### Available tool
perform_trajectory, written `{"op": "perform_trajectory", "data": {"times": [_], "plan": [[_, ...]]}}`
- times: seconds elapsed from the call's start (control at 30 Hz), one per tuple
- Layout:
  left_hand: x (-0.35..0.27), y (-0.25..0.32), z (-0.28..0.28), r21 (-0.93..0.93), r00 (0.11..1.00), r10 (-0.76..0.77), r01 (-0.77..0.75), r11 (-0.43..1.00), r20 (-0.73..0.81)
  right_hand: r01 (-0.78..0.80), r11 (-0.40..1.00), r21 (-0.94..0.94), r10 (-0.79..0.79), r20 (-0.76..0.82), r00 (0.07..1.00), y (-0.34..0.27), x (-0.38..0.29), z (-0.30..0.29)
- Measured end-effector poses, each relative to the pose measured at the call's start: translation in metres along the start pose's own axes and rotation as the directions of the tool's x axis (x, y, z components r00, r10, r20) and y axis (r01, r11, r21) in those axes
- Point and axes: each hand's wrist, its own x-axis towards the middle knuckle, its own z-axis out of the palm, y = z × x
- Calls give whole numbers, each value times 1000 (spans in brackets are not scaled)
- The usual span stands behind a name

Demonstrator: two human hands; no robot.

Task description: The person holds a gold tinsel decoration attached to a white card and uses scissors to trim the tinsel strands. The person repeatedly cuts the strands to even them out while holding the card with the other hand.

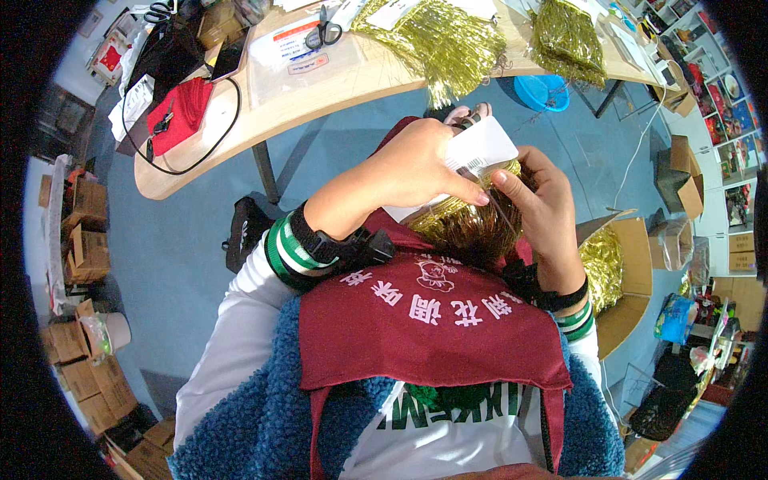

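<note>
A bundle of gold tinsel [465, 225] with a white card [483, 143] at its top rests over my lap, against the dark red apron [432, 336]. My left hand [414, 165] grips the bundle by its card end, thumb lying across the tinsel. On the other side, my right hand [543, 201] holds the bundle's edge, its thumb near the left thumb tip. A thin pale strand runs down across the tinsel just below the thumbs. The fingers behind the card are partly hidden.
The wooden table [288, 123] ahead bears more gold tinsel [444, 51], another tinsel bundle [567, 42], scissors [324, 33], a plastic bag [273, 66] and a red cloth [183, 114]. A blue basin [540, 93] sits beneath. To my right, an open cardboard box [630, 282] contains tinsel [602, 267].
</note>
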Motion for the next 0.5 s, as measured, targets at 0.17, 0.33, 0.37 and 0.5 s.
{"op": "perform_trajectory", "data": {"times": [0.17,0.33,0.37,0.5], "plan": [[1,1,3,-106,999,27,-24,994,25,-95,993,75,89,79,993,-2,2,-4],[2,-2,3,-153,997,76,-70,986,34,-111,966,233,84,124,989,0,2,-5],[2,-3,4,-189,996,82,-74,979,36,-108,953,284,68,147,987,1,2,-6],[3,-6,4,-316,996,61,-37,948,67,-168,902,398,103,180,978,8,6,-8]]}}
